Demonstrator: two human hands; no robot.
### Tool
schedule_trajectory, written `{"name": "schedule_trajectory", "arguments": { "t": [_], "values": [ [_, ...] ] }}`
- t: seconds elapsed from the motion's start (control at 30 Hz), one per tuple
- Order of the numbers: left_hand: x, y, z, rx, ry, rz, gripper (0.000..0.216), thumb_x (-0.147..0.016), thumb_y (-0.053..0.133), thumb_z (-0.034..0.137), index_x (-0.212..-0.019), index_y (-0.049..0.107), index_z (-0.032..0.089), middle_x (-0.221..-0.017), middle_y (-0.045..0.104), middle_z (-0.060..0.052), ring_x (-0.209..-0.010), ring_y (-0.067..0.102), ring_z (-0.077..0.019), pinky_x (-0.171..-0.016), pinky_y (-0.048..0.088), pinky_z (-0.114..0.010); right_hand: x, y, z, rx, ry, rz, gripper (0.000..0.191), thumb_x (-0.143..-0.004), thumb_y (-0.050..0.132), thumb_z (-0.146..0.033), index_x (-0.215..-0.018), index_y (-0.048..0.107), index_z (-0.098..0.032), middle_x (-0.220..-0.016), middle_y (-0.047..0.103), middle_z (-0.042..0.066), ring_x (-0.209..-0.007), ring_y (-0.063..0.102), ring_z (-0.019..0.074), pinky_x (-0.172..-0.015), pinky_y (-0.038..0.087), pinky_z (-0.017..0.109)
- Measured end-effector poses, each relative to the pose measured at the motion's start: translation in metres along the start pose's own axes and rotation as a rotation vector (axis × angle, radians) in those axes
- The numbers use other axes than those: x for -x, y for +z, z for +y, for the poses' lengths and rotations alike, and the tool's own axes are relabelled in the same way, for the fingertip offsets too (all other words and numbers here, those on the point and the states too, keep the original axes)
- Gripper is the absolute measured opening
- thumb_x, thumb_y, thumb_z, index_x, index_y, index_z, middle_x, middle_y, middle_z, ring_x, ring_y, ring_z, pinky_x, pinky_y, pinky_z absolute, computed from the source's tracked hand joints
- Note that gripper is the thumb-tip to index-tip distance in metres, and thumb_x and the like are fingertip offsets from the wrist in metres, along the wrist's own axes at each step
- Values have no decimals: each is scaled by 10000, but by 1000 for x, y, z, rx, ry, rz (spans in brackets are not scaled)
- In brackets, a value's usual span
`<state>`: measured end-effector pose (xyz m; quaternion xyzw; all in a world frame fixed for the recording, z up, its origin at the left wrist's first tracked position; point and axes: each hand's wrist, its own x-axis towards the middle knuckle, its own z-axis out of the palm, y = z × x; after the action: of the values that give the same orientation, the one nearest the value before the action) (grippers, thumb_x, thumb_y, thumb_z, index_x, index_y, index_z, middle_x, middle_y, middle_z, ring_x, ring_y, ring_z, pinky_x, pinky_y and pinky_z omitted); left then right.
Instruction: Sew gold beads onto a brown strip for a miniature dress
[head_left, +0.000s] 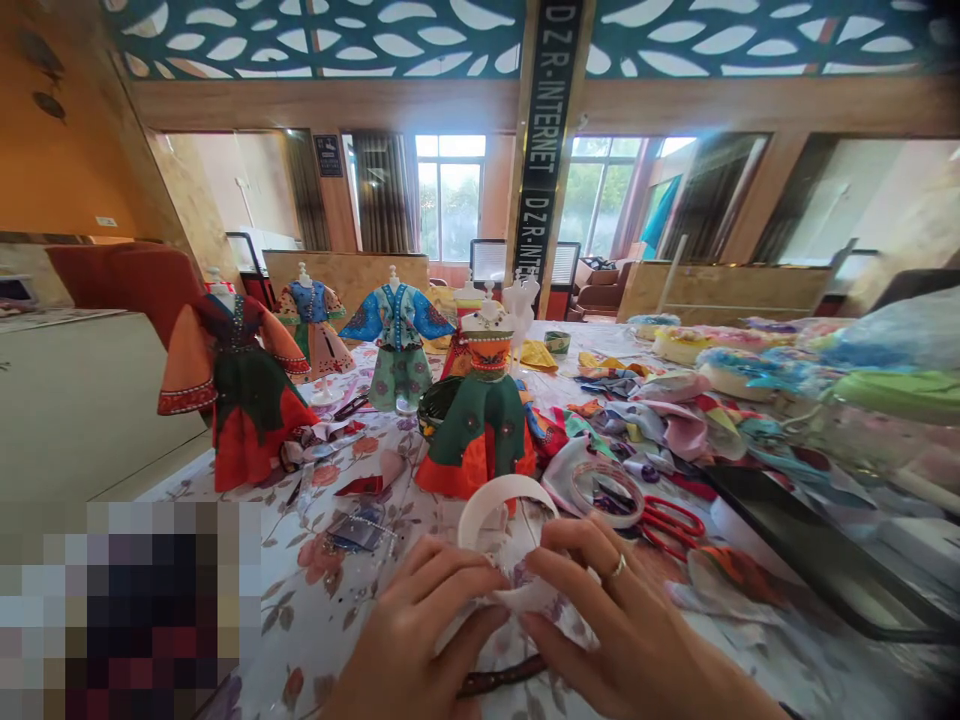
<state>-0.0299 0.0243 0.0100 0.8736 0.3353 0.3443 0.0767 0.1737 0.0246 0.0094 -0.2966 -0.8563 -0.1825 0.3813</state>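
Observation:
A white ring-shaped band (510, 487), perhaps a roll of tape, stands between my two hands above the flowered tablecloth. My left hand (435, 620) has its fingers closed at the band's near left edge. On the near right edge, my right hand (600, 600), with a ring on one finger, pinches it with bent fingers. A dark brown dotted strip (502, 676) lies below, partly hidden by my hands. Just beyond the band is a small dress form in a green and orange outfit (486, 420).
Dressed miniature forms, including one with orange sleeves (247, 390) and one in a blue jacket (396, 330), stand farther back. To the right are a clear tape roll (606, 492), red-handled scissors (671, 525), fabric scraps (667, 415) and a black tablet-like slab (825, 550).

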Motion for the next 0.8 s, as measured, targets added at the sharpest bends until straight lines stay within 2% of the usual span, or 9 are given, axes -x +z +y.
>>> {"name": "schedule_trajectory", "arguments": {
  "t": [0.1,0.2,0.33,0.43,0.53,0.7,0.8],
  "values": [
    [2,1,0,-11,-41,6,194,-871,517,231,-834,706,254,-798,712,-23,-745,636,-183,-710,508,-303,4,0,-2,-4,20,23,228,-929,462,-286,-1108,519,-158,-1061,608,128,-1008,597,228,-831,554,358],
    [3,2,4,55,-240,54,168,-852,566,295,-762,701,252,-653,650,8,-601,595,-144,-589,487,-245,7,-2,-3,47,-8,53,263,-919,515,-270,-1143,539,-135,-1135,612,135,-1102,571,216,-906,532,325],
    [1,0,9,202,-436,48,225,-809,601,361,-637,670,235,-584,581,26,-524,540,-116,-523,453,-209,10,-5,-3,38,-84,40,280,-911,545,-201,-1175,569,-112,-1094,666,104,-1074,598,180,-954,506,264],
    [0,-1,10,293,-477,1,236,-797,583,349,-605,649,228,-578,574,31,-537,526,-116,-541,441,-207,10,-8,-2,-27,-85,18,286,-921,518,-155,-1201,568,-132,-1070,693,76,-1030,623,165,-938,516,256],
    [0,-1,11,356,-519,-22,220,-772,555,328,-593,634,228,-604,593,29,-574,532,-128,-566,442,-210,9,-9,-3,-31,-124,55,255,-947,461,-144,-1166,591,-143,-1030,723,58,-965,650,150,-930,521,272],
    [-2,-3,18,446,-678,-71,248,-753,512,379,-592,612,219,-630,605,21,-548,528,-126,-501,421,-199,8,-6,-3,37,-184,109,330,-987,323,-123,-1102,628,-174,-965,758,19,-911,669,117,-928,519,246],
    [-1,-3,21,463,-648,-48,316,-791,491,459,-636,634,225,-619,609,15,-542,540,-127,-523,447,-204,8,-3,-2,30,-192,94,350,-992,303,-141,-1106,632,-175,-1001,755,19,-913,670,119,-922,525,244]
  ]
}}
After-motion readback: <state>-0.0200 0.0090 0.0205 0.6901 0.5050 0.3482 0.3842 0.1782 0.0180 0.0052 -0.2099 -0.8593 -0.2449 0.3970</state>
